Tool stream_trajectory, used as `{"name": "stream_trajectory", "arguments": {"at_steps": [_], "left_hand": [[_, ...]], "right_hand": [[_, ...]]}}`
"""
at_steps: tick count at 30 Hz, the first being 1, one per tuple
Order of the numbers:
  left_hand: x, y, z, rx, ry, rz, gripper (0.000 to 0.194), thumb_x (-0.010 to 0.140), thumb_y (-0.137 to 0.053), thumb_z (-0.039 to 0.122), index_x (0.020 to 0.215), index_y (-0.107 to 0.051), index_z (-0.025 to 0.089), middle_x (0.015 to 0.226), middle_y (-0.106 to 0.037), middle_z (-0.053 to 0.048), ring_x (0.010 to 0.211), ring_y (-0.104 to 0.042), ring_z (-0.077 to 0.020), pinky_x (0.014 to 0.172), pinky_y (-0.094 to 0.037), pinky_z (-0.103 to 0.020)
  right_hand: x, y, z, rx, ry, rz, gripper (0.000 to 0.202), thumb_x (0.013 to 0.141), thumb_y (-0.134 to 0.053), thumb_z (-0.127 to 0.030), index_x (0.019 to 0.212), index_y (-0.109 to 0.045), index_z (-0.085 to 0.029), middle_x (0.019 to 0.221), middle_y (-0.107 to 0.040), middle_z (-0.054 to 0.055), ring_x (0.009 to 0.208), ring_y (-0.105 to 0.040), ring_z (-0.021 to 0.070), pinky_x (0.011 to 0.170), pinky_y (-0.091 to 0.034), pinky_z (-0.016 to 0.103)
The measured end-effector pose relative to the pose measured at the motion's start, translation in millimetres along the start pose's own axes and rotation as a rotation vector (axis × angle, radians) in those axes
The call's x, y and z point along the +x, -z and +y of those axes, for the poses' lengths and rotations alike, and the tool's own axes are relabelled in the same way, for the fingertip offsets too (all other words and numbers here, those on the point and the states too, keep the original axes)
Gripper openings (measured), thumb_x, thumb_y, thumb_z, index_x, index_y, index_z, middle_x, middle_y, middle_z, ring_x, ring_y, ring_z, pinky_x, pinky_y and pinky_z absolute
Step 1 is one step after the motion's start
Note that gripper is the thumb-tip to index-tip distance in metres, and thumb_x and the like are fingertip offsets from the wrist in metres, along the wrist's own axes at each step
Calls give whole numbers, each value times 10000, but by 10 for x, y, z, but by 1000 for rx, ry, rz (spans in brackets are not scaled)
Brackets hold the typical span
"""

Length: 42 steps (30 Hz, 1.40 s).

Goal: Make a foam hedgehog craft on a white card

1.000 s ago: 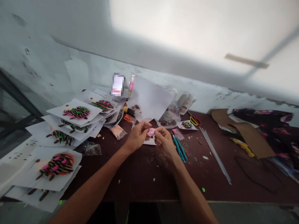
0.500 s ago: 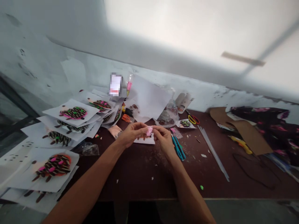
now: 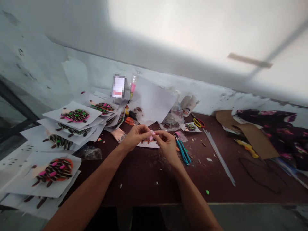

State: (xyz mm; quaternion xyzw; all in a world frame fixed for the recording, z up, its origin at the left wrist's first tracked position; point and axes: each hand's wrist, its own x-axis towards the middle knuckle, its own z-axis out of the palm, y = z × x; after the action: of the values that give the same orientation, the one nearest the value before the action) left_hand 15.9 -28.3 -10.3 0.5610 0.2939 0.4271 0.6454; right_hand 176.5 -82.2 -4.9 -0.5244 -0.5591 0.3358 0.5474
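Both hands meet over the middle of the table. My left hand has its thumb and fingers pinched on a small pink packet, which looks like soft pink clay in clear plastic. From the other side, my right hand pinches the same packet; the fingertips partly cover it. Just beneath the hands lies a white card with a brown picture, partly hidden by the fingers. Beside my right wrist is a teal-handled tool. A peach-coloured packet lies left of my left hand.
Stacked hedgehog picture cards fill the left side. At the back stand a phone and a white sheet. Further right are scissors, clear glue sticks, a yellow glue gun, cardboard and dark floral cloth.
The fingers have shifted slightly on the pink packet, and less of it shows between them. More of the card's picture is visible beneath. The camera view has moved slightly.
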Motion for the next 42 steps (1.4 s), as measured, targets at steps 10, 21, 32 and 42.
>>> {"name": "stream_trajectory", "arguments": {"at_steps": [10, 21, 32, 42], "left_hand": [[25, 19, -9, 40, -63, 57, 366, 718, -793, 509, 756, -692, 159, 650, -664, -19, 555, -595, -137, 467, -432, -237], [86, 111, 24, -17, -110, 263, 372, 616, -839, 498, 706, -710, 160, 600, -611, 15, 580, -466, -103, 572, -363, -245], [109, 185, 3, -213, 1, 373, 360, 625, -844, 411, 757, -659, 133, 721, -681, -21, 555, -494, -73, 522, -374, -200], [69, 148, 105, -337, 151, 239, 273, 655, -657, 154, 926, -670, 126, 688, -663, -24, 528, -611, -142, 460, -467, -235]], "right_hand": [[147, -34, -10, -270, 118, -50, 147, 852, -722, -349, 812, -775, -218, 704, -717, -1, 585, -572, 129, 561, -382, 237], [358, -164, -201, -564, 254, -152, 152, 901, -648, -233, 782, -739, -208, 609, -641, -30, 557, -549, 101, 571, -346, 216], [380, -90, 24, 110, -71, -26, 294, 760, -724, -478, 799, -710, -188, 785, -762, 35, 497, -540, 103, 491, -440, 235], [372, -114, 111, 182, -59, -39, 321, 718, -775, -435, 939, -735, -205, 729, -717, -7, 498, -496, 97, 480, -421, 233]]}}
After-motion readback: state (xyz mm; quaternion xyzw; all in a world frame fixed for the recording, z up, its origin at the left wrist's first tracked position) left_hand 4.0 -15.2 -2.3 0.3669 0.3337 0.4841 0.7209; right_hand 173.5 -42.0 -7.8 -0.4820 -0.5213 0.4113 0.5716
